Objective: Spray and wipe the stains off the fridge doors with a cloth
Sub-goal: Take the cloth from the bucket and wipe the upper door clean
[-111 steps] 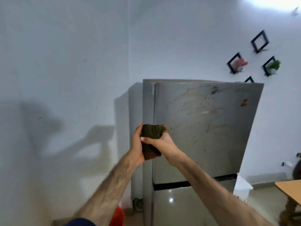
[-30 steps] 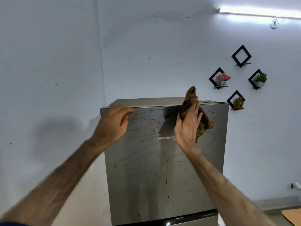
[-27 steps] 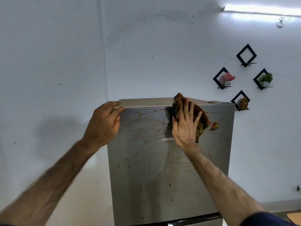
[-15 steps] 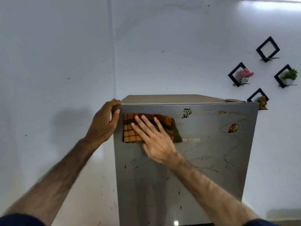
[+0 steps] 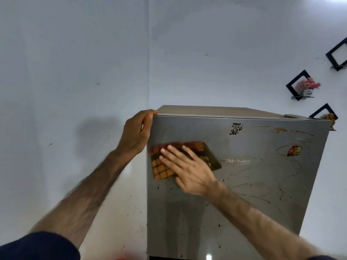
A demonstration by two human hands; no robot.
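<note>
Right hand [image 5: 189, 171] laid flat with fingers spread, orange-and-brown checked cloth [image 5: 180, 159] pressed against stained grey steel fridge door [image 5: 244, 184] near its upper left edge, left hand [image 5: 136, 135] curled round that top corner, streaked door surface left uncovered rightward and below.

Single view only: head-worn wide-angle camera, facing forward, tilted slightly up at upper fridge door [image 5: 244, 184]. Stands close, both forearms reach in from bottom edge; left hand [image 5: 136, 136] at door's top left corner, right hand [image 5: 187, 169] flat on cloth [image 5: 161, 167] at frame centre. Fridge top visible as narrow strip, so lens sits just above it. White wall corner runs vertically left of centre. Diamond wall shelves [image 5: 300, 85] cut off at right edge. Edges bend from lens distortion. No second view.
</note>
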